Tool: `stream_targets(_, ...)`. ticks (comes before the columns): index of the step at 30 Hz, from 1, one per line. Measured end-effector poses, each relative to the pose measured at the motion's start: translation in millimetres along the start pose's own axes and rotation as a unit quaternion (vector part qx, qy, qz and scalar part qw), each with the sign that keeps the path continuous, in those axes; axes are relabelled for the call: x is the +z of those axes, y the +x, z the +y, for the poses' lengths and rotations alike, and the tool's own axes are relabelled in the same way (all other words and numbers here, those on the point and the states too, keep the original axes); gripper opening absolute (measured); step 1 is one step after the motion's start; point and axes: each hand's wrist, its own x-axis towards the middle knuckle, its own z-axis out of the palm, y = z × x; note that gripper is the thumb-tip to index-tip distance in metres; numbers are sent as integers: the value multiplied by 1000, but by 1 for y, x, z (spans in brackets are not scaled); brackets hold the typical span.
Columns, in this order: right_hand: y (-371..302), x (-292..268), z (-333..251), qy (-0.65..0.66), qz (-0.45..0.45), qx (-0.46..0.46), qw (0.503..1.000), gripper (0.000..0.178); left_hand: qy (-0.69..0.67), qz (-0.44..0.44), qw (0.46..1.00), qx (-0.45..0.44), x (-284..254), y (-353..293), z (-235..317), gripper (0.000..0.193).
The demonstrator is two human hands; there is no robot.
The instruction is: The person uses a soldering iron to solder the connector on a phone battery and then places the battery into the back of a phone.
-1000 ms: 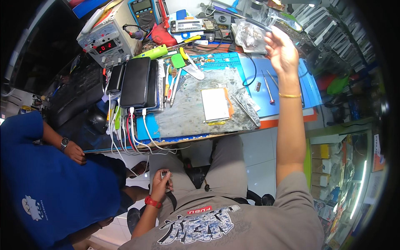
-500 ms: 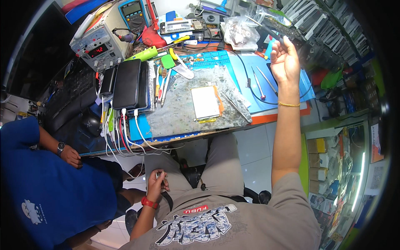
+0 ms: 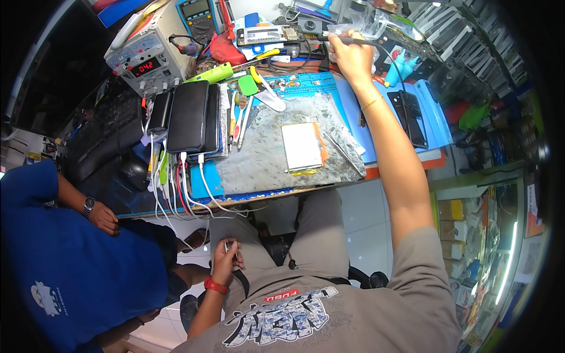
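My right hand (image 3: 355,57) is closed round a black-handled soldering iron (image 3: 366,42) with a dark cable, over the back of the bench. Its front end points left, towards an opened phone (image 3: 268,35) lying on the clutter, without clear contact. Low by my lap, my left hand (image 3: 223,262) is curled round something small with a pale edge that I cannot make out. Between the hands, a flat white phone battery (image 3: 300,146) with an orange edge lies on the stained grey mat (image 3: 259,162).
Left of the mat are black phones (image 3: 188,117) with white cables, brushes (image 3: 238,117) and a power supply (image 3: 144,65). At right, a dark phone part (image 3: 407,117) lies on a blue mat (image 3: 432,112). A person in a blue shirt (image 3: 88,253) sits close on my left.
My right hand has swung left and turned over, bringing the soldering iron towards the middle back of the bench. My left hand stays by my lap. The view has shifted slightly.
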Motion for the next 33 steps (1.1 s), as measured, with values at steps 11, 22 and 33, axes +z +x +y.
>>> stream_targets(11,35,37,-9,-95,-32,36,994,29,-14,9,1000,-11,-4,-1,-3,31)
stream_targets(22,36,1,-26,30,-142,82,986,26,-22,6,1000,-8,-1,0,-1,31)
stream_targets(33,27,35,3,-163,41,-105,980,29,-12,1,1000,-1,0,-1,0,29)
